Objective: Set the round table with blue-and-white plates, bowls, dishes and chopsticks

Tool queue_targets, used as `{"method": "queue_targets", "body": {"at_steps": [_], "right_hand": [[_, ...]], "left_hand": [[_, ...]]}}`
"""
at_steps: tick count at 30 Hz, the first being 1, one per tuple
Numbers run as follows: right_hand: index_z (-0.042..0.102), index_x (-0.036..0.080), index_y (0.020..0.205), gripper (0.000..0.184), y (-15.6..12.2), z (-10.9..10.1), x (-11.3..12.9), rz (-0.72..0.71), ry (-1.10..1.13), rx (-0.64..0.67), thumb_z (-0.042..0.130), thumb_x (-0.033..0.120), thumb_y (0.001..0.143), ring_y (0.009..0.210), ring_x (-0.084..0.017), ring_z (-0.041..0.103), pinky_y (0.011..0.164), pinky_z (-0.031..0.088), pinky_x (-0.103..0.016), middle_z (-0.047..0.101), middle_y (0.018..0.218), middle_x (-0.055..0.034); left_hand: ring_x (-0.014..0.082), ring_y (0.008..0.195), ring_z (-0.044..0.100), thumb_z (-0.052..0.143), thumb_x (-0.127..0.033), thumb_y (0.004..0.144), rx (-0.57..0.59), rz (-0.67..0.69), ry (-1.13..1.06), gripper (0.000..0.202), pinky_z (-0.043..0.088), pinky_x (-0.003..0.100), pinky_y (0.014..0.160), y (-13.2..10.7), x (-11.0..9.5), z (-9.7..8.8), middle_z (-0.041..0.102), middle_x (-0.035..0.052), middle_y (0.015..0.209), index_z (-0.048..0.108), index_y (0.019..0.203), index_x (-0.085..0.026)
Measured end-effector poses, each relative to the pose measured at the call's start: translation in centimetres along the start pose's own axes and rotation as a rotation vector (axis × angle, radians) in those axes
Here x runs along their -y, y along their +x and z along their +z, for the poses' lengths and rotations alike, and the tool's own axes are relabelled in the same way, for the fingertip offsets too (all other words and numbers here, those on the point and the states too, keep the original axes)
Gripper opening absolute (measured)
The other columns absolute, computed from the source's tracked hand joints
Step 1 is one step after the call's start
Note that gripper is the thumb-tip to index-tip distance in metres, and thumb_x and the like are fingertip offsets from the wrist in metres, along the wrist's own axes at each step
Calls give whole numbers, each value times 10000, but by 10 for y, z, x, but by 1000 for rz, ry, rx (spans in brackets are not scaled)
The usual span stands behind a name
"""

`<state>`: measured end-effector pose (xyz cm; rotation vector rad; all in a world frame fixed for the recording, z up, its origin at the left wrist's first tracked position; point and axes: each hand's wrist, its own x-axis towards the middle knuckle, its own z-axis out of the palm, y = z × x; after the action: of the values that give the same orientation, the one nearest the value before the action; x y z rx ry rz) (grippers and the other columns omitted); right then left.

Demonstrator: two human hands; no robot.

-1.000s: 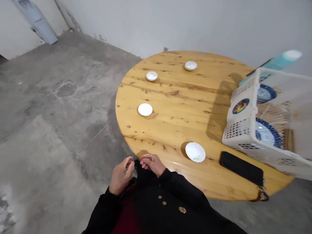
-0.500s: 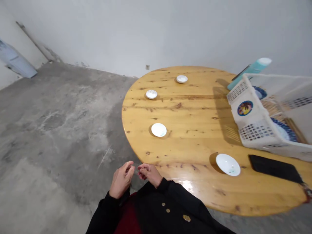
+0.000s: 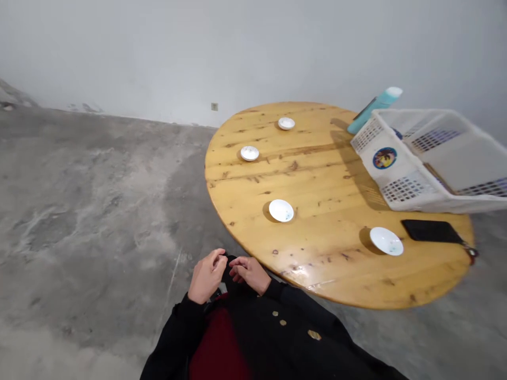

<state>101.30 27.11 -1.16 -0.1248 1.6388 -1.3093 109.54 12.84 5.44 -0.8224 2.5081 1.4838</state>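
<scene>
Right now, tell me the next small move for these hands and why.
Probably finish with the jacket edge first: the left hand and right hand both pinch dark fabric at the chest, off the table. Only then would a reach make sense; the nearest small white dish sits just ahead of the right hand.

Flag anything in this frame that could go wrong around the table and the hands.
The white basket overhangs the round table's right edge and looks tilted; a nudge might tip it off. The black phone and the nearest small dish lie close to the rim, so a passing sleeve could sweep them down. Both the left hand and right hand pinch dark fabric at the jacket, away from the table.
</scene>
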Motion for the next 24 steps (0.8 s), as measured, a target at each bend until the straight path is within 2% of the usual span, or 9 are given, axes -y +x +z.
{"method": "queue_targets", "body": {"at_steps": [5,9,12,16,20,24], "right_hand": [[606,165,858,148,54,12,17,48,80,-64,557,208,725,544,-108,609,533,432,-230,662,676,15],[604,166,837,125,105,20,50,63,191,-123,552,194,726,522,-104,587,532,435,-233,641,642,22],[614,165,844,138,134,14,82,33,276,-187,553,204,727,534,-103,590,543,440,-233,650,662,16],[622,164,836,154,157,-4,115,25,348,-317,574,233,708,538,-108,590,539,438,-229,656,662,9],[629,164,843,247,168,-19,135,-73,440,-416,615,353,684,548,-129,602,533,456,-250,668,678,-7],[636,170,833,370,175,-22,148,-138,528,-510,665,481,635,566,-149,619,549,480,-273,683,694,-26]], "left_hand": [[183,933,698,425,-372,912,92,22,39,366,498,265,847,64,13,-29,759,42,988,661,1135,-205],[184,934,702,421,-376,916,187,32,122,377,503,267,848,130,12,-61,761,44,1003,653,1156,-202],[194,955,703,430,-386,918,262,79,183,375,506,278,865,181,-5,-84,762,47,1022,655,1158,-207],[215,1008,701,448,-398,916,275,168,199,364,502,312,920,242,-35,-104,764,59,1037,660,1147,-214],[227,978,719,473,-412,892,331,230,118,359,539,328,879,294,-59,-114,765,83,1019,669,1101,-196],[232,885,736,527,-445,841,419,259,-6,396,571,348,814,357,-87,-116,762,108,955,662,1066,-148]]}}
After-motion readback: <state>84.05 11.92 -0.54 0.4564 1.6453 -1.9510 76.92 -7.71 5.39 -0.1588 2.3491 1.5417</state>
